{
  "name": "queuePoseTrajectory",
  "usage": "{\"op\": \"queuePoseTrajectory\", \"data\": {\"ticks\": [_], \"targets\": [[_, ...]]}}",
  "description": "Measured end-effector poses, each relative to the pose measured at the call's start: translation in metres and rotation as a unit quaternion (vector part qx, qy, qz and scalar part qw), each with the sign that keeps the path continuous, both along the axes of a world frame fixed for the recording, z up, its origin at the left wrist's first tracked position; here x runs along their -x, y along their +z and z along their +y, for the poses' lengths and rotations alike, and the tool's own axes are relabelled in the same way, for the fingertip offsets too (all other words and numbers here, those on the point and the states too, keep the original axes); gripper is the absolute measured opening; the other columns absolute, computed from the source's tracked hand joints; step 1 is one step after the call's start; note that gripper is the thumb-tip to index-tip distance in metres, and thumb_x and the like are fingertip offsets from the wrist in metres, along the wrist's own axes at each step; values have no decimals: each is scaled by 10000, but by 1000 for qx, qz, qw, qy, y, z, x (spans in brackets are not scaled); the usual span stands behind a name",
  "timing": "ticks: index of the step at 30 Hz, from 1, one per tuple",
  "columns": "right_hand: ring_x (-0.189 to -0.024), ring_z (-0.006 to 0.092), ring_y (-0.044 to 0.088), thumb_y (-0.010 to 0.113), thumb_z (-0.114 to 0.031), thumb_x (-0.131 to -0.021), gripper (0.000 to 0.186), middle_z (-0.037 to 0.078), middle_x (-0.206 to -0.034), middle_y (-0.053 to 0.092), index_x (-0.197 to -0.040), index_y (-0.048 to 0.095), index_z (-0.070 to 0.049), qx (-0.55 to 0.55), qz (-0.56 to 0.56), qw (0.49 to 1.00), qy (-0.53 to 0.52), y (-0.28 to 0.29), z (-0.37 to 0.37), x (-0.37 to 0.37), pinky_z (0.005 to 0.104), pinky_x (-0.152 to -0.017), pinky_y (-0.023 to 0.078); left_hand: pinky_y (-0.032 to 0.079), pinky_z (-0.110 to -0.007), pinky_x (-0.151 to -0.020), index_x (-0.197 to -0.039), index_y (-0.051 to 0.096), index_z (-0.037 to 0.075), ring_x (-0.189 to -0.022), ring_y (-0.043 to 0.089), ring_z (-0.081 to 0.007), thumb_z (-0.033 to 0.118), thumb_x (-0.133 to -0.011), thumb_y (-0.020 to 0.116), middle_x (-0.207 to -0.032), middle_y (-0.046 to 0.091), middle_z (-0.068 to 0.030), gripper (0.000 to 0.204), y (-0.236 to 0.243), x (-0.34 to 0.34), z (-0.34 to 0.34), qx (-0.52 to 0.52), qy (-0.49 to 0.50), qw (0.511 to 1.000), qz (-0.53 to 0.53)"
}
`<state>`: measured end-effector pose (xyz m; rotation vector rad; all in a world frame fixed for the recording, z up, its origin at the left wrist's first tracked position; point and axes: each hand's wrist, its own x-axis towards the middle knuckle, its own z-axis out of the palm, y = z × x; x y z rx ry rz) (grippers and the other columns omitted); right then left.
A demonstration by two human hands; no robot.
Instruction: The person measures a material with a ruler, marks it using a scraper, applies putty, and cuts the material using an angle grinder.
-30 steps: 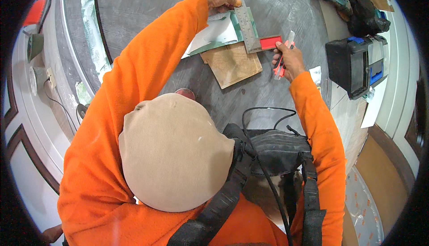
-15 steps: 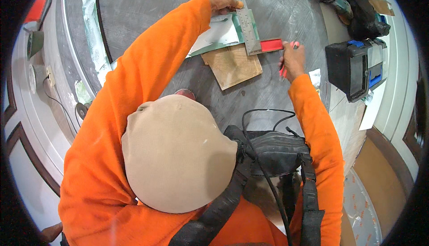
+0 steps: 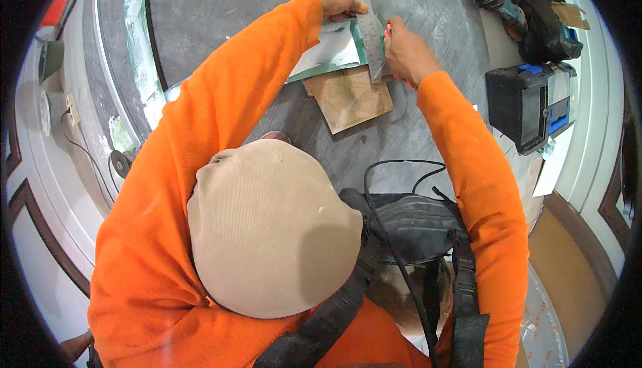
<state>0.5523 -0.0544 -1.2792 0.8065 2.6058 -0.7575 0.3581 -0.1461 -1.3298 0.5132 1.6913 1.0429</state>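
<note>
My left hand (image 3: 336, 0) presses a metal try square (image 3: 370, 37) near its upper end, fingers closed over the blade's edge. The square's blade lies across a flat sheet with a white face and green edges (image 3: 332, 50). Partly under that sheet rests a brown wooden board (image 3: 353, 104). At the blade's right edge, my right hand (image 3: 409, 54) is closed around a slim pinkish-red tool (image 3: 388, 29); its kind and tip are hidden by the fingers. The square's red handle is covered by the right hand.
A black and blue toolbox (image 3: 518, 110) stands at the right, with a corded power tool (image 3: 509, 17) beyond it. On the left runs a long pale green strip (image 3: 137, 40). A black bag (image 3: 418, 224) with a loose cable hangs before me.
My right hand has moved left and up, from beside the square's red handle to the blade's edge, carrying the pinkish-red tool. The left hand stays on the square.
</note>
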Motion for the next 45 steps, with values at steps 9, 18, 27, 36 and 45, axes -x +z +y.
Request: {"op": "queuePoseTrajectory", "data": {"ticks": [9, 18, 27, 36, 45], "targets": [[-1003, 498, 648, 546, -141, -913, 349, 334, -1039, 663, -1206, 431, 10, 26, -45, 999, 1, 15, -12, 24, 555, -877, 516, 454, -269, -540, -1027, 713, 62, -673, 610, -120, 151, -832, 793, -871, 707, -47, 229, -13, 9, -4, -4, 23, 1000, -18], [-1028, 482, 654, 543, -120, -907, 386, 330, -1087, 661, -1255, 454, 21, 11, -155, 988, 24, 42, -23, 9, 539, -892, 519, 466, -275, -554, -1018, 716, 50, -700, 627, -133, 156, -805, 818, -870, 704, -52, 259, -10, 0, -2, 5, 16, 999, 35], [-457, 318, 605, 432, -124, -1005, 191, 200, -682, 602, -1163, 413, -18, 96, -44, 994, 5, 22, -12, -16, 449, -393, 470, 391, -285, -489, -1047, 725, 64, -655, 563, -120, 200, -811, 820, -885, 700, -43, 289, 2, -5, -3, 21, 9, 999, 29], [-1021, 479, 647, 625, -154, -885, 410, 338, -1045, 659, -1198, 452, 46, 44, -86, 994, 48, 8, -12, 33, 525, -869, 524, 409, -270, -502, -1045, 725, 83, -675, 608, -124, 190, -803, 826, -870, 706, -27, 284, -19, 6, -16, 12, 36, 999, 21], [-1032, 486, 644, 587, -142, -892, 416, 357, -1063, 651, -1241, 433, 24, 3, -116, 989, 96, -4, 3, 1, 517, -880, 528, 557, -372, -636, -1061, 657, -56, -762, 672, -240, 88, -848, 770, -919, 697, -148, 281, -3, -9, 7, 12, 57, 998, -20]]}}
